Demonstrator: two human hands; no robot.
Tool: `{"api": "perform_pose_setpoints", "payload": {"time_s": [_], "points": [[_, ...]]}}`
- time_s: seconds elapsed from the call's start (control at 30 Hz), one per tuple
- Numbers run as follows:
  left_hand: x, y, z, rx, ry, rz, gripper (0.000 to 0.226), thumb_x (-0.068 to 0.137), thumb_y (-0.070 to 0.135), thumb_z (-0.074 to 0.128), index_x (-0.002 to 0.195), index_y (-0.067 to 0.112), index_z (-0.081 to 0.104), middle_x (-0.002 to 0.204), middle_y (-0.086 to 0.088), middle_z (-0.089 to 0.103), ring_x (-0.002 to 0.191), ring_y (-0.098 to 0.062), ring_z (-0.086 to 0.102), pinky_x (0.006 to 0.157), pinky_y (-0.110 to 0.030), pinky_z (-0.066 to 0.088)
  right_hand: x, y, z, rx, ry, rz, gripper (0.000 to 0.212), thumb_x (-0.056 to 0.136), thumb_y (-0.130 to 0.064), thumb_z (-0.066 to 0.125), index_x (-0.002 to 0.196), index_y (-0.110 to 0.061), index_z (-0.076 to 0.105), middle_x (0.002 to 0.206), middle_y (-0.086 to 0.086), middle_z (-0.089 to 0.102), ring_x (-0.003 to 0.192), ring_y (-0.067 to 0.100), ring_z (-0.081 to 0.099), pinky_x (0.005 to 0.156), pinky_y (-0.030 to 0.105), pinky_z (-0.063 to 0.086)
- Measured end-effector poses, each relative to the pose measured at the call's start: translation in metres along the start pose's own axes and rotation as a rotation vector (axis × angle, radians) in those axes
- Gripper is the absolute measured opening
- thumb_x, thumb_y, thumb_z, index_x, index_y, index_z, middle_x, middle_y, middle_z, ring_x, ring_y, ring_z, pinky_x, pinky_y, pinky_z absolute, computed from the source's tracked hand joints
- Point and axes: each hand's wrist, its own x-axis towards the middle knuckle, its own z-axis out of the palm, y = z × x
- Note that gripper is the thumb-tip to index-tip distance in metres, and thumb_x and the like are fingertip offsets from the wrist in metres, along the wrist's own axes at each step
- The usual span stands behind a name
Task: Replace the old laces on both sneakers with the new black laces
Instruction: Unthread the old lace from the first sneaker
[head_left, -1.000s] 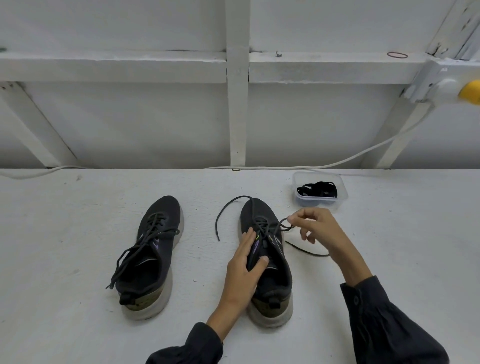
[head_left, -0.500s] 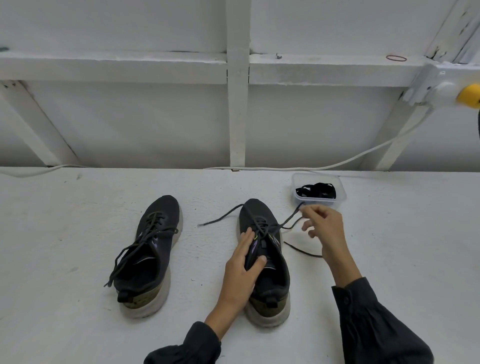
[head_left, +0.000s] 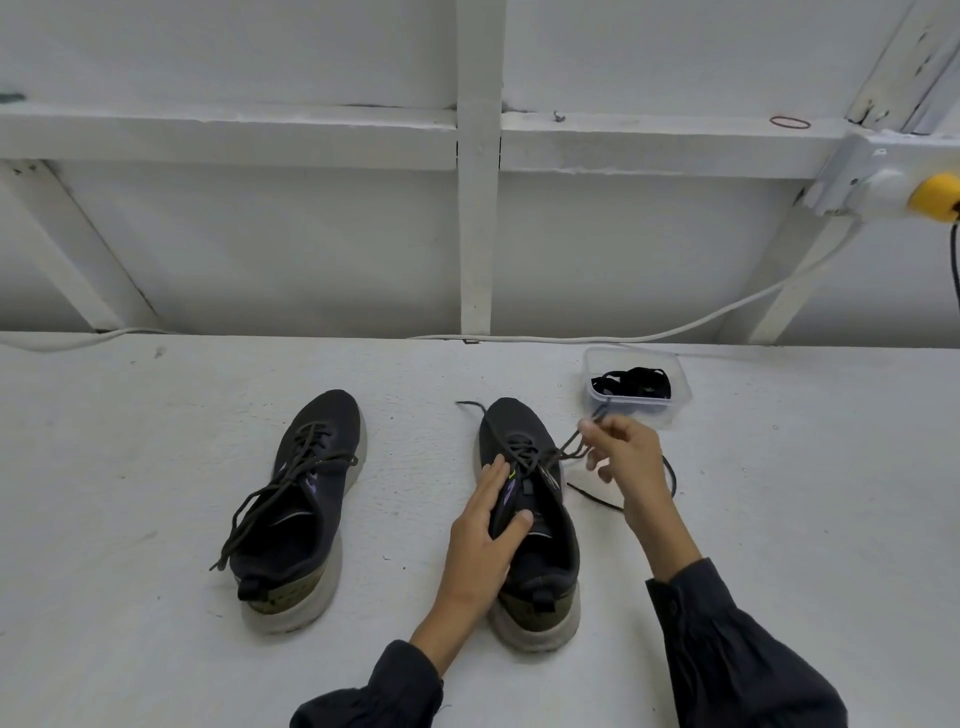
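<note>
Sneaker sits toe-away on the white table, centre-right. Its old lace is loose: one end lies past the toe on the far left, the other trails on the table under the right wrist. Right hand pinches a strand of that lace at the fingertips, lifted taut to the right of the eyelets. Left hand grips the sneaker's left side, fingers along the upper, thumb over the collar. Second sneaker stands apart to the left, laced, ends loose toward the heel. Clear tub holding the new black laces is just beyond the right hand. White cable runs along the table's back edge.
</note>
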Motion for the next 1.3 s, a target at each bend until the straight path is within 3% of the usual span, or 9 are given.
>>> {"api": "perform_pose_setpoints", "payload": {"time_s": [0.07, 0.17, 0.27, 0.53, 0.67, 0.77, 1.0, 1.2, 1.3], "points": [[0.000, 0.000, 0.000, 0.000, 0.003, 0.001, 0.060, 0.093, 0.011, 0.063, 0.147, 0.026, 0.039, 0.154, 0.016, 0.033, 0.141, 0.004, 0.027, 0.120, -0.026, 0.025, 0.002, -0.001, -0.001, 0.062, 0.033, 0.036, 0.015, 0.094, -0.017, 0.064, 0.082, -0.009, 0.060, 0.077, 0.008, 0.060, 0.049, 0.012, 0.049, 0.043, 0.020, 0.032], [-0.001, -0.001, 0.000, 0.004, 0.013, 0.011, 0.060, 0.093, 0.012, 0.063, 0.145, 0.029, 0.039, 0.153, 0.017, 0.034, 0.142, 0.003, 0.028, 0.119, -0.027, 0.026, -0.007, 0.002, 0.005, -0.111, -0.232, 0.126, 0.027, 0.090, -0.032, 0.069, 0.078, -0.009, 0.062, 0.068, 0.000, 0.062, 0.046, 0.012, 0.049, 0.043, 0.020, 0.031], [0.000, 0.000, 0.000, 0.007, 0.012, 0.015, 0.061, 0.093, 0.014, 0.064, 0.146, 0.029, 0.039, 0.153, 0.015, 0.035, 0.142, 0.001, 0.029, 0.119, -0.028, 0.027, -0.016, 0.004, 0.008, -0.193, -0.360, 0.093, 0.026, 0.083, -0.026, 0.077, 0.069, -0.010, 0.062, 0.052, -0.003, 0.055, 0.046, 0.013, 0.047, 0.043, 0.019, 0.031], [0.000, -0.001, -0.002, 0.021, -0.006, 0.008, 0.062, 0.093, 0.014, 0.063, 0.149, 0.025, 0.037, 0.155, 0.015, 0.033, 0.142, 0.003, 0.028, 0.119, -0.027, 0.026, 0.004, -0.001, -0.001, 0.109, 0.100, 0.020, 0.020, 0.093, -0.019, 0.066, 0.078, -0.008, 0.057, 0.071, 0.005, 0.055, 0.051, 0.014, 0.050, 0.044, 0.021, 0.033], [0.000, 0.000, -0.002, 0.030, 0.005, 0.016, 0.062, 0.093, 0.013, 0.063, 0.148, 0.025, 0.037, 0.155, 0.014, 0.034, 0.141, 0.003, 0.029, 0.119, -0.026, 0.026, -0.007, 0.001, 0.005, -0.100, -0.199, 0.155, 0.031, 0.086, -0.035, 0.073, 0.076, -0.008, 0.062, 0.064, 0.000, 0.059, 0.046, 0.012, 0.049, 0.042, 0.020, 0.031], [0.001, 0.000, -0.002, 0.051, 0.005, 0.021, 0.062, 0.093, 0.014, 0.063, 0.148, 0.025, 0.038, 0.155, 0.014, 0.034, 0.141, 0.003, 0.028, 0.118, -0.021, 0.025, -0.015, 0.004, 0.010, -0.188, -0.334, 0.133, 0.027, 0.081, -0.028, 0.079, 0.069, -0.009, 0.063, 0.051, -0.001, 0.054, 0.044, 0.013, 0.047, 0.043, 0.020, 0.030], [0.000, -0.001, -0.002, 0.062, -0.005, 0.022, 0.062, 0.093, 0.015, 0.063, 0.149, 0.025, 0.037, 0.155, 0.016, 0.032, 0.141, 0.005, 0.026, 0.119, -0.025, 0.025, 0.006, -0.004, 0.002, 0.054, 0.066, 0.001, 0.016, 0.090, -0.018, 0.068, 0.081, -0.007, 0.061, 0.071, 0.002, 0.057, 0.047, 0.011, 0.051, 0.043, 0.020, 0.033], [0.001, -0.001, -0.003, 0.072, 0.006, 0.033, 0.062, 0.093, 0.014, 0.063, 0.148, 0.027, 0.037, 0.154, 0.017, 0.033, 0.141, 0.005, 0.028, 0.118, -0.023, 0.026, -0.012, 0.001, 0.008, -0.198, -0.340, 0.122, 0.025, 0.082, -0.028, 0.078, 0.076, -0.006, 0.066, 0.058, -0.001, 0.061, 0.045, 0.011, 0.051, 0.042, 0.019, 0.032], [0.001, -0.001, -0.003, 0.085, 0.002, 0.033, 0.062, 0.093, 0.016, 0.062, 0.149, 0.026, 0.036, 0.154, 0.016, 0.032, 0.141, 0.004, 0.028, 0.118, -0.023, 0.026, -0.013, 0.003, 0.008, -0.174, -0.327, 0.083, 0.018, 0.086, -0.015, 0.074, 0.074, -0.006, 0.065, 0.061, 0.004, 0.060, 0.048, 0.013, 0.054, 0.045, 0.022, 0.037]]}}
